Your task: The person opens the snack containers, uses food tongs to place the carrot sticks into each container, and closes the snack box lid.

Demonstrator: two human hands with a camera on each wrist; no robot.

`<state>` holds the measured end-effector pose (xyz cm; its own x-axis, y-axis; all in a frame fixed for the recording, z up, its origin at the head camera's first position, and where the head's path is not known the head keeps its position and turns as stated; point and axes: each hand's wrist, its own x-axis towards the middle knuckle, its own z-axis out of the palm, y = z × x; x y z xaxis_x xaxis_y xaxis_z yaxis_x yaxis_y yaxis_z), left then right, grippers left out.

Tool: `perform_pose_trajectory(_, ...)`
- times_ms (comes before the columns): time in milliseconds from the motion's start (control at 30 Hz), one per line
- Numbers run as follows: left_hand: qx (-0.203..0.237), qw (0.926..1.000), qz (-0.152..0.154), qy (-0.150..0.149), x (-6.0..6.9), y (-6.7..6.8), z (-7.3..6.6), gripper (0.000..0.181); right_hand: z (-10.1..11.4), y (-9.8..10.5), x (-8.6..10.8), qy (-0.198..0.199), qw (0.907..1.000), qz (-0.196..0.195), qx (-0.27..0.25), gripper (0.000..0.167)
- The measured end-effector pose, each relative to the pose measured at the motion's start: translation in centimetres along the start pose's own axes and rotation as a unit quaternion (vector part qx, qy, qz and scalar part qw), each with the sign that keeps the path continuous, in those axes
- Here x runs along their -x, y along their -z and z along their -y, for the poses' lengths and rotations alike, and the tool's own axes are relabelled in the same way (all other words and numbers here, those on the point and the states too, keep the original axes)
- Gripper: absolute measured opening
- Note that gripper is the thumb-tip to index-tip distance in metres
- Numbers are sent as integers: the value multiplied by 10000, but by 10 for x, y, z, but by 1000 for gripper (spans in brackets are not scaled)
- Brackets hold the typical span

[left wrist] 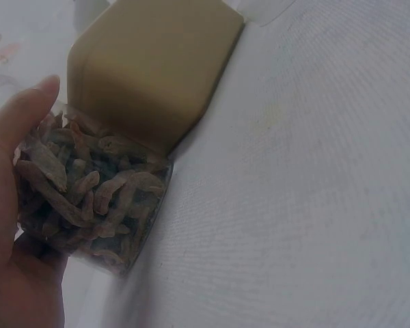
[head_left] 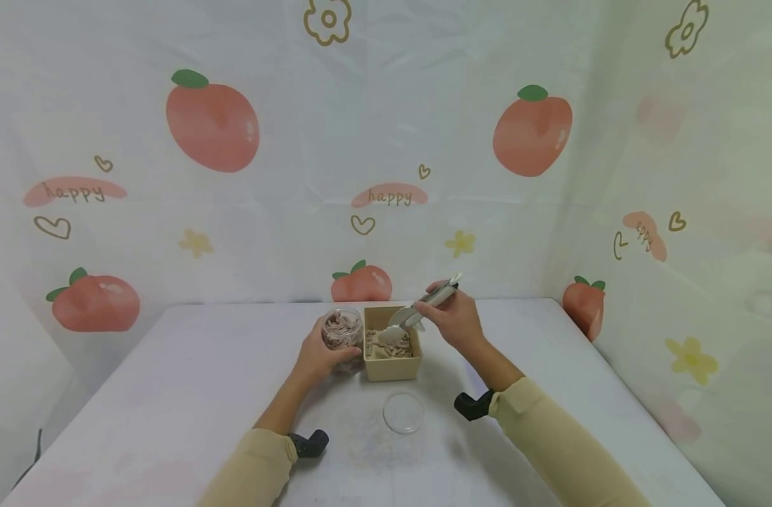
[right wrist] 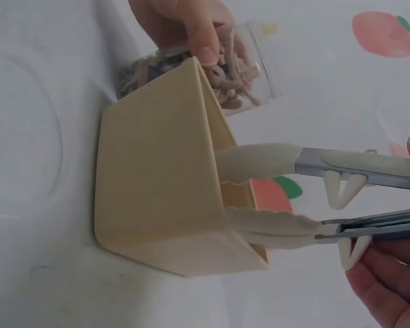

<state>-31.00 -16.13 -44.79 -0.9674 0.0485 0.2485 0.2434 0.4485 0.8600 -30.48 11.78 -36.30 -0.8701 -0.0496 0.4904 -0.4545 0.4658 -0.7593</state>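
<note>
A clear jar [head_left: 343, 329] of brownish dried strips stands on the table, and my left hand [head_left: 316, 354] grips it, thumb across its near side. Right beside it is a beige square box [head_left: 392, 370] with similar strips [head_left: 395, 346] inside. My right hand [head_left: 454, 318] holds a pair of tongs [head_left: 432, 301] by its arms. In the right wrist view the tongs' pale tips [right wrist: 266, 222] are spread apart and reach into the box [right wrist: 154, 171]. Whether strips lie between the tips is hidden by the box wall. In the left wrist view the strips [left wrist: 89, 191] fill the jar.
A round clear lid [head_left: 404, 412] lies flat on the white table [head_left: 221, 394], in front of the box. Behind the table hangs a white backdrop [head_left: 284, 232] with printed fruit.
</note>
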Motion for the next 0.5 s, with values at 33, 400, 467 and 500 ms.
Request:
perform_pose_trajectory(33,3,10000,-1,-4,0,0,0,100,0,-1,0,28,9999,20,129,34)
perform_pose_trajectory(400,14,10000,-11,-28,0,0,1,100,6,-15,6,350,9926,73,1163,40)
perform_pose_trajectory(467,11,10000,-17,-27,0,0,0,100,7,-18,7,357,9908,82,1305,41)
perform_pose_trajectory(500,10,10000,-17,-31,0,0,0,100,8,-19,7,345,9898,82,1376,41)
